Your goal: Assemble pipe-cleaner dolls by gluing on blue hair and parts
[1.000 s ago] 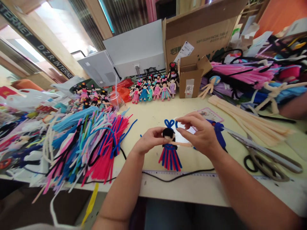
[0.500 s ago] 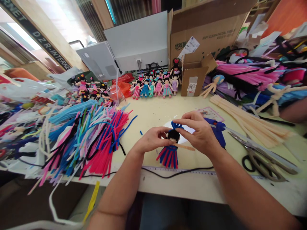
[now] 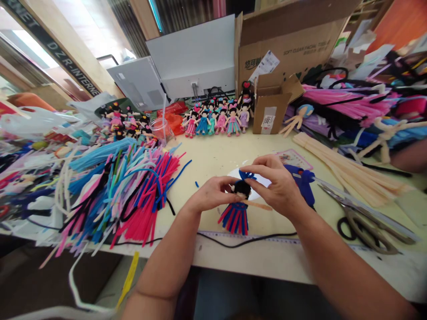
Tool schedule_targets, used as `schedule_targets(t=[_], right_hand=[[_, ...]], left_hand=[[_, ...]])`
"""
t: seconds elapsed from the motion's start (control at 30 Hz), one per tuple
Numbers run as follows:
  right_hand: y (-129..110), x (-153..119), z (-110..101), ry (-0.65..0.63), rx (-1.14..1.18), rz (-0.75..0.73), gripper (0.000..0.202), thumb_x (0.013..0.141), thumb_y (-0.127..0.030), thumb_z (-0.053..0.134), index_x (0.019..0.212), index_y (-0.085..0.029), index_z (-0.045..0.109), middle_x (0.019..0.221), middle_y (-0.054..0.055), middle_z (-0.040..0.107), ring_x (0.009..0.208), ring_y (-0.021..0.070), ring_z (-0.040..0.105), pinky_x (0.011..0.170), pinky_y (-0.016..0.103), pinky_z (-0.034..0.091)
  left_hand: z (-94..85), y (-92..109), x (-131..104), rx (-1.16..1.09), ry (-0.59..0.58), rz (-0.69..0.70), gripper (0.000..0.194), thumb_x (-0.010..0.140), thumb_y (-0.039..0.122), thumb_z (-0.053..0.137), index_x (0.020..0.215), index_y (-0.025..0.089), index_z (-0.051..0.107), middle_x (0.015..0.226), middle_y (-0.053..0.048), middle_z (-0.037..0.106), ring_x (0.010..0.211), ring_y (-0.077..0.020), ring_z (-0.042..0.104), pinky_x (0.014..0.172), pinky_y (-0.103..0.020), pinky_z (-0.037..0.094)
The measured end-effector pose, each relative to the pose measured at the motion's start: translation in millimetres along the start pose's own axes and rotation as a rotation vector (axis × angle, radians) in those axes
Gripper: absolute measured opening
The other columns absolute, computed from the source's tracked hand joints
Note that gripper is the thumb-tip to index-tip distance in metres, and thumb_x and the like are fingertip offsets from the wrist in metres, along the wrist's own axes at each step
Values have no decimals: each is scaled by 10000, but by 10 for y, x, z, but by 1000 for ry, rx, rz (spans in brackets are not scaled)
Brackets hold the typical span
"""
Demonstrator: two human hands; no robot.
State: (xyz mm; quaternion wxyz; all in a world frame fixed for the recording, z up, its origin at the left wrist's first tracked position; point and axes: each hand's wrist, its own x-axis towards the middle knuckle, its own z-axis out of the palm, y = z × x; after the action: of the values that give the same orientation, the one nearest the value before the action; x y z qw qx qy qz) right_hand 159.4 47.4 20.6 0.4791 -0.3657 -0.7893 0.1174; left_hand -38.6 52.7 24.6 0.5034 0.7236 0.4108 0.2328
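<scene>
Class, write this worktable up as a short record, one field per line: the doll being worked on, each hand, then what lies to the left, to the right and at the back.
Worked piece: doll, black hair, skirt of blue and pink strips
Left hand: left hand holds the doll near its head
Right hand: right hand pinches blue loops atop the head
Left side: pile of coloured fuzzy stems
Right side: blue tool, scissors, beige stems
Back: rows of small dolls beside an open carton
</scene>
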Motion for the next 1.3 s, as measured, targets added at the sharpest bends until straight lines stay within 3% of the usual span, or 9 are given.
schedule_targets(t=[0.9,1.17,1.3], right_hand=[[-12,1,32,4,23,32,172,825,-161,613,957,-226,702,898,57,588,892,195,556,811,384,461],[59,-4,-55,65,290,301,150,858,-278,591,954,-257,705,956,36,586,862,159,581,725,310,473],[109,-10,-14,-4,408,456,191,808,-357,649,937,-225,697,938,36,629,795,154,592,695,310,475]], left_hand=[[0,-43,10,27,6,42,370,713,271,700,1062,149,681,832,-27,667,713,-113,543,631,-226,418],[-3,11,8,67,0,31,340,729,321,690,1016,138,693,851,-41,680,705,-115,542,628,-231,410],[7,0,6,82,2,36,332,728,332,693,1006,152,696,846,-30,684,699,-111,543,635,-231,412]])
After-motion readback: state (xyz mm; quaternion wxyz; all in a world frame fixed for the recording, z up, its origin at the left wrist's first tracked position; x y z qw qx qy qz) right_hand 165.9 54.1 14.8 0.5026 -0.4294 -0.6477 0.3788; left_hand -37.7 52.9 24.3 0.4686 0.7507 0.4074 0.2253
